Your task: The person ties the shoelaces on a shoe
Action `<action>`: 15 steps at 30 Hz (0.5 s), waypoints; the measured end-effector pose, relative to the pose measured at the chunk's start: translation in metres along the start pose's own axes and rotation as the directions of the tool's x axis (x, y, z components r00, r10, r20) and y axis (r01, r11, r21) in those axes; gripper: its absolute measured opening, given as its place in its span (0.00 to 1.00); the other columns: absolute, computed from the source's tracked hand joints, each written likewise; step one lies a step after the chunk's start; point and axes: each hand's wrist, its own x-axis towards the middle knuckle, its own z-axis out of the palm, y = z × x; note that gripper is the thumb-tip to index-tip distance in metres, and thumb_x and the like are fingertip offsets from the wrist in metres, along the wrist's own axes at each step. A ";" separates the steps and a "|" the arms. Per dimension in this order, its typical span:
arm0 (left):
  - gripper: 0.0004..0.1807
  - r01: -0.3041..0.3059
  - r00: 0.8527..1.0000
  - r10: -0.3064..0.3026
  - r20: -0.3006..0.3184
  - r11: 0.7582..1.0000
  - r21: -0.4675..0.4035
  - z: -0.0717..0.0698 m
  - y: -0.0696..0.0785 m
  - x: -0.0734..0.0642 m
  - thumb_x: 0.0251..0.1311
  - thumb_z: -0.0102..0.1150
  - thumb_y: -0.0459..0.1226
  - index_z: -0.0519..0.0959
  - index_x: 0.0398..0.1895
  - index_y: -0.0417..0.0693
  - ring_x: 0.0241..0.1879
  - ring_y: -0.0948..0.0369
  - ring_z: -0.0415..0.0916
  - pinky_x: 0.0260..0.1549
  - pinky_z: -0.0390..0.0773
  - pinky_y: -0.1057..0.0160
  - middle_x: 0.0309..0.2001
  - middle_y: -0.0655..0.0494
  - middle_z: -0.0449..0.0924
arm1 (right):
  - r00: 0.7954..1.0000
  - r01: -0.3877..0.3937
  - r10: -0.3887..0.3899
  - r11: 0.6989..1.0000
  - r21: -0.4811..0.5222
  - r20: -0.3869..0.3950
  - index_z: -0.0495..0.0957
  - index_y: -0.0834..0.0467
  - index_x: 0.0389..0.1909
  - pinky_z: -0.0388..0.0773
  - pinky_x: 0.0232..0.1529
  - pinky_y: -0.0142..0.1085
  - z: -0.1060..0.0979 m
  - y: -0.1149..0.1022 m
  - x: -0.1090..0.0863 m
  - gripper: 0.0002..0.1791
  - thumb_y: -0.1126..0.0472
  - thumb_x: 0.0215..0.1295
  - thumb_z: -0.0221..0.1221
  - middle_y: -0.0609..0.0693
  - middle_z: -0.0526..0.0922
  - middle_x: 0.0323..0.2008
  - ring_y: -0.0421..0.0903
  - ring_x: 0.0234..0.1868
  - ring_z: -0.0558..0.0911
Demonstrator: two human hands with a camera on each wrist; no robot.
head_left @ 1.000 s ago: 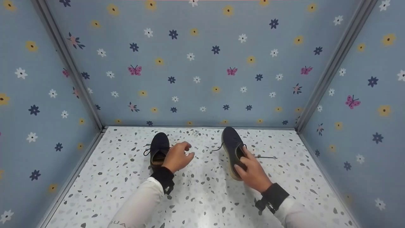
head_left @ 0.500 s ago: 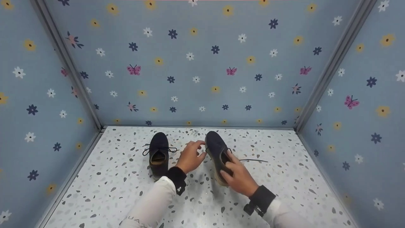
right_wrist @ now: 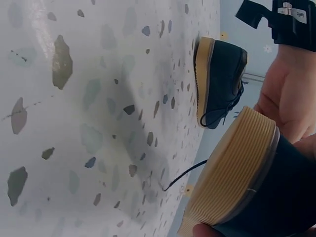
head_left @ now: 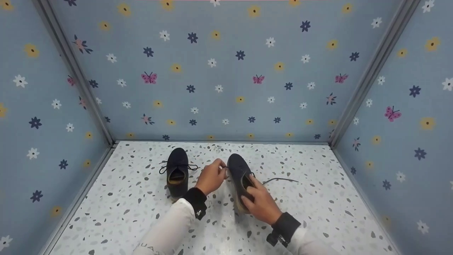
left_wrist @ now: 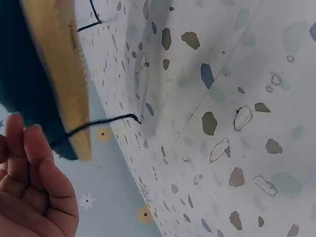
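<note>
A dark navy lace-up shoe (head_left: 236,165) with a tan ridged sole stands toe-forward in the middle of the head view, heel tilted toward me. My right hand (head_left: 262,203) grips it at the heel, thumb and fingers at its opening. To its left, my left hand (head_left: 211,176) pinches a dark shoelace (left_wrist: 108,121) between thumb and forefinger; in the left wrist view the lace crosses the sole edge and its tip hangs free. The shoe's other lace end trails right across the floor. A matching shoe (head_left: 178,159), its lace tied in a bow, stands left of my left hand.
White speckled floor (head_left: 318,205) lies beneath both shoes. A blue flower-print panel (head_left: 226,71) closes the back, and similar panels flank the left and right sides, joined by grey metal posts (head_left: 368,74).
My right hand has brought the shoe left and nearer to me. My left hand has moved right, from beside the other shoe to this shoe's left-hand lace.
</note>
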 end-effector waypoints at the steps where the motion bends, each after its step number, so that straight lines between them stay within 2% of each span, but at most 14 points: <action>1: 0.06 -0.006 1.000 0.006 -0.014 1.000 -0.006 -0.002 0.000 0.000 0.77 0.53 0.35 0.79 0.48 0.44 0.24 0.64 0.78 0.25 0.73 0.64 0.32 0.53 0.89 | 1.000 -0.002 0.002 1.000 -0.013 -0.003 0.75 0.53 0.25 0.73 0.70 0.61 0.002 0.001 0.000 0.13 0.62 0.67 0.67 0.74 0.68 0.73 0.72 0.74 0.71; 5: 0.07 -0.050 0.993 0.050 -0.105 0.999 -0.001 -0.006 0.000 0.000 0.72 0.56 0.32 0.81 0.49 0.45 0.36 0.57 0.86 0.37 0.83 0.58 0.44 0.48 0.89 | 1.000 -0.010 0.009 0.999 -0.045 -0.022 0.76 0.53 0.25 0.74 0.69 0.60 0.012 0.002 -0.002 0.12 0.62 0.67 0.67 0.74 0.70 0.72 0.72 0.72 0.72; 9: 0.14 -0.104 0.982 0.103 -0.161 0.995 0.005 -0.007 0.000 0.000 0.67 0.58 0.28 0.82 0.53 0.42 0.44 0.53 0.89 0.46 0.86 0.53 0.52 0.44 0.86 | 0.999 -0.005 0.000 0.996 -0.089 -0.052 0.76 0.54 0.25 0.75 0.68 0.60 0.022 0.002 -0.004 0.12 0.63 0.65 0.68 0.75 0.72 0.70 0.73 0.70 0.75; 12: 0.17 -0.121 0.981 0.122 -0.150 0.993 0.016 -0.008 0.001 0.000 0.66 0.59 0.29 0.82 0.57 0.40 0.46 0.51 0.89 0.48 0.86 0.51 0.55 0.42 0.85 | 0.998 -0.021 0.015 0.993 -0.117 -0.053 0.76 0.54 0.25 0.75 0.68 0.61 0.030 0.001 -0.005 0.11 0.63 0.65 0.67 0.75 0.72 0.69 0.73 0.69 0.75; 15: 0.18 -0.107 0.988 0.109 -0.111 0.994 0.024 -0.008 0.000 -0.002 0.67 0.60 0.30 0.81 0.60 0.40 0.49 0.49 0.88 0.51 0.85 0.50 0.58 0.41 0.83 | 0.998 -0.054 0.049 0.989 -0.135 -0.046 0.77 0.55 0.26 0.75 0.67 0.61 0.037 -0.001 -0.007 0.10 0.62 0.65 0.67 0.75 0.71 0.70 0.74 0.68 0.76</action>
